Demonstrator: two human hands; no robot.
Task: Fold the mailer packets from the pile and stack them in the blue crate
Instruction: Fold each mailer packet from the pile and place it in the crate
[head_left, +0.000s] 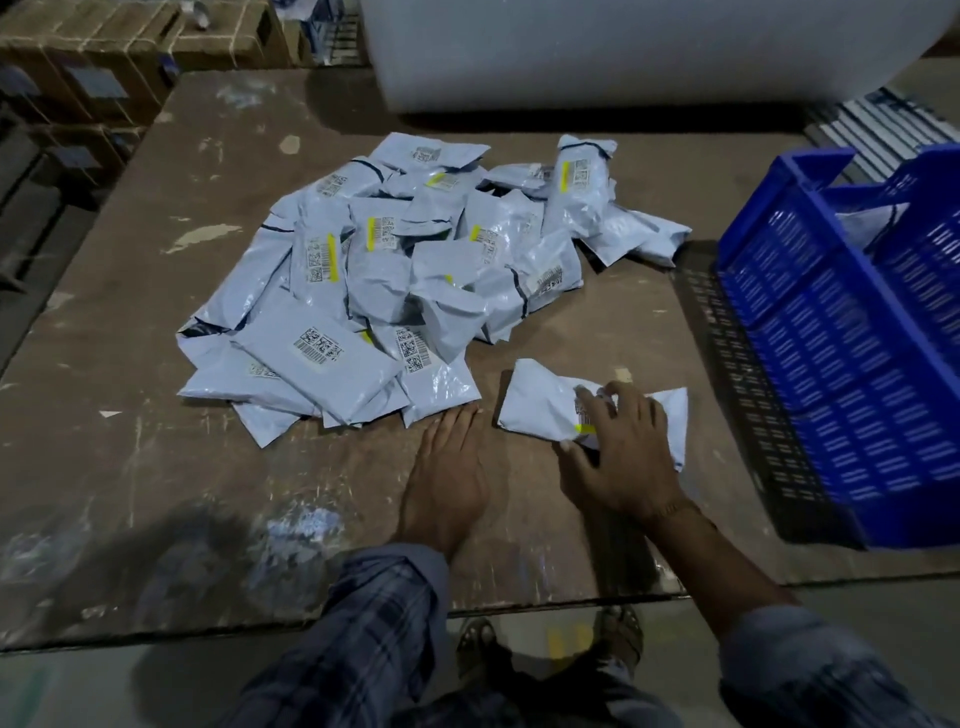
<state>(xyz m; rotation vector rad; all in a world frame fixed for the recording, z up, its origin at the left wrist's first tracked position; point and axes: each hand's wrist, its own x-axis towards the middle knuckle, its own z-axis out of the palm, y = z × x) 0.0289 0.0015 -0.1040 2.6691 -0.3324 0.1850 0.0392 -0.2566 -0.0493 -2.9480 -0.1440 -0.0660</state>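
Note:
A pile of grey-white mailer packets (405, 270) with barcode labels lies spread over the middle of the brown table (156, 415). One single packet (540, 400) lies apart, near the front right of the pile. My right hand (618, 452) rests on top of this packet with its fingers bent over the label end. My left hand (447, 478) lies flat on the table just left of that packet, fingers straight and holding nothing. The blue crate (852, 364) stands tilted at the table's right edge, with one packet (867, 223) visible inside.
A large white roll (623, 52) lies across the back of the table. Strapped cardboard boxes (104, 57) are stacked at the back left. A dark crate shape (737, 395) sits under the blue crate. My feet show below the table's front edge.

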